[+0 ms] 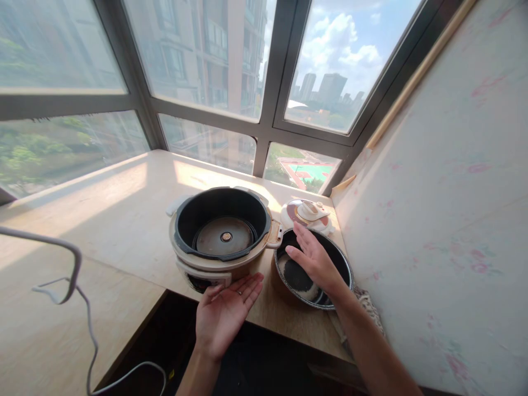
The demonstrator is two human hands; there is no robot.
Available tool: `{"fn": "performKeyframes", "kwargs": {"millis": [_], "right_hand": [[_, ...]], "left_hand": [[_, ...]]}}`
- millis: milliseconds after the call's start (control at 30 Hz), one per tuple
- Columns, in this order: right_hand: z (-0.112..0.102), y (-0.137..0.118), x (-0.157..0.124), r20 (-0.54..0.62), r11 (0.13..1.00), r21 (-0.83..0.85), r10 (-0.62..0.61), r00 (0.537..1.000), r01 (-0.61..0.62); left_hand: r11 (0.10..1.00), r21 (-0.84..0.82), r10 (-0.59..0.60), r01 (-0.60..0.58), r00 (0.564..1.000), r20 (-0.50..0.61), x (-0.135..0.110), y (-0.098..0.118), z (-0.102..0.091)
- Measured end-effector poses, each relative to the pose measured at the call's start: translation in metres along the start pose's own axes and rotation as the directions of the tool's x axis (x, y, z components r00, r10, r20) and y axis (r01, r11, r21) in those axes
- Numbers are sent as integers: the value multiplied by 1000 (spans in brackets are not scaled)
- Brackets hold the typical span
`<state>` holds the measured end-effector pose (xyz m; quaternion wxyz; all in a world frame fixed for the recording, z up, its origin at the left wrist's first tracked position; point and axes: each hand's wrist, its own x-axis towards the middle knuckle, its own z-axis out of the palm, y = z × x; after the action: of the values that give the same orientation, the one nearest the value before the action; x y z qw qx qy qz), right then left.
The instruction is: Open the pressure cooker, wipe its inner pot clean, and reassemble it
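A cream electric cooker body (220, 258) stands open on the wooden counter, its heating plate showing inside. My left hand (225, 313) lies palm up with fingers stretched out, just in front of the cooker's base, holding nothing. To the right a dark inner pot (338, 261) with white residue inside sits on the counter. My right hand (313, 261) hovers flat over that pot's opening, fingers extended and together, empty. The cooker's lid (307, 213) rests behind the pot.
The wooden counter (103, 220) runs along a corner of large windows. A white power cord (78, 275) loops at the left. A pale patterned wall (445, 220) closes the right side. A woven cloth (369, 308) lies under my right forearm.
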<state>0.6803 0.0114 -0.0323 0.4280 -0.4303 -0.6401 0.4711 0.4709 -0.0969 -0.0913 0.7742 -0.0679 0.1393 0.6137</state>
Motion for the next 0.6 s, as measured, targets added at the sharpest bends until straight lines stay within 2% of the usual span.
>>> {"fn": "performKeyframes", "kwargs": {"millis": [133, 267, 367, 500, 600], "right_hand": [[19, 0, 5, 148, 999, -45, 16, 989, -9], [24, -7, 1, 229, 997, -75, 16, 973, 1], [31, -11, 3, 275, 995, -93, 6, 962, 21], [46, -13, 11, 287, 969, -228, -27, 958, 96], [53, -12, 20, 305, 954, -270, -47, 951, 133]], "left_hand": [[998, -42, -34, 40, 991, 131, 1, 7, -4], [999, -48, 15, -7, 983, 182, -2, 20, -5], [996, -61, 73, -62, 979, 191, -3, 33, -5], [995, -84, 63, -50, 986, 155, -2, 44, -5], [994, -92, 75, -64, 990, 119, 1, 48, -3]]}}
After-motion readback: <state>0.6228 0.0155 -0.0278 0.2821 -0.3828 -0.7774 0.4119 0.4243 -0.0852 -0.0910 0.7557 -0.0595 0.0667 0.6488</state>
